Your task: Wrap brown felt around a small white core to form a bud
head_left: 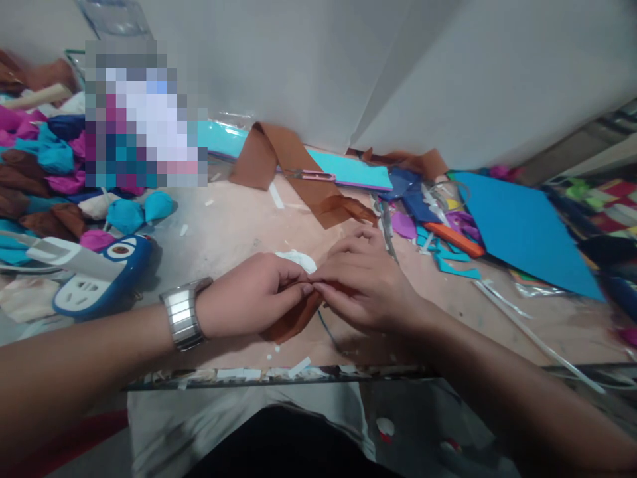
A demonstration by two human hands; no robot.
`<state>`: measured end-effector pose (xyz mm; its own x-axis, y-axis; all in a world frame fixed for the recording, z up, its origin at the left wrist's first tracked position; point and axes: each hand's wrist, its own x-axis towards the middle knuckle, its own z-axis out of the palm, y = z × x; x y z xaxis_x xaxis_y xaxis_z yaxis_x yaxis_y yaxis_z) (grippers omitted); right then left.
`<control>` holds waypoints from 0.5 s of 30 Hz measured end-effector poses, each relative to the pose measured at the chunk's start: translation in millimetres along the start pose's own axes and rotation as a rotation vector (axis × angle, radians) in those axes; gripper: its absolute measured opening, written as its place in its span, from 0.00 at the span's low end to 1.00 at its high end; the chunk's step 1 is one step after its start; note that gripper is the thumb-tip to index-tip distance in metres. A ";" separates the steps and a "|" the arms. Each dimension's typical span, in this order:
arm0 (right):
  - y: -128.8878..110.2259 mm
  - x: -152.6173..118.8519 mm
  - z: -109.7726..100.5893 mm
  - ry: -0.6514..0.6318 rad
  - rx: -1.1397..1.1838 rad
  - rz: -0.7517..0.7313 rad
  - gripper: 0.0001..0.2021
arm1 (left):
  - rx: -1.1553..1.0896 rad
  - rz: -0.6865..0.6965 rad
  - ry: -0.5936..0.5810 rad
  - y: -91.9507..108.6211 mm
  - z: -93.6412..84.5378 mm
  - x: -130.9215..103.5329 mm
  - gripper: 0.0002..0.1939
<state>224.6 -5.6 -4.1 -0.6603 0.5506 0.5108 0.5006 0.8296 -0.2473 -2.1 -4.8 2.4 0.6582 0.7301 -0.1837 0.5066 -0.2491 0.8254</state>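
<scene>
Near the front of the table, my left hand [253,292] and my right hand [363,282] meet with thumbs and fingertips pressed together. Between them they pinch a piece of brown crepe paper [293,322], whose lower part hangs below my fingers. My fingers cover its upper edge. Just behind my fingertips lies a small white scrap [298,260]. A long brown strip [293,162] of the same kind of paper lies folded further back, with a pink snipping tool [318,175] resting on it.
Several coloured paper-wrapped bundles [60,166] are heaped at the left, behind a blue and white power strip [107,279]. To the right lie an orange cutter [454,239], blue scraps and a blue sheet [527,229]. A white wall [398,73] stands behind the table.
</scene>
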 end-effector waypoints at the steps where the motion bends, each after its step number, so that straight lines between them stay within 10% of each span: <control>1: -0.2 -0.2 0.5 -0.002 0.001 0.006 0.05 | 0.020 0.004 0.003 0.5 0.3 -0.4 0.18; 15: 1.5 0.6 -3.8 0.008 -0.047 -0.049 0.06 | -0.365 -0.082 -0.121 -2.5 -5.1 3.9 0.16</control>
<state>227.1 -4.3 -1.0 -0.6801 0.5084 0.5281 0.4937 0.8502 -0.1827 -3.7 1.8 2.3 0.6955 0.6528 -0.3002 0.3430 0.0654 0.9370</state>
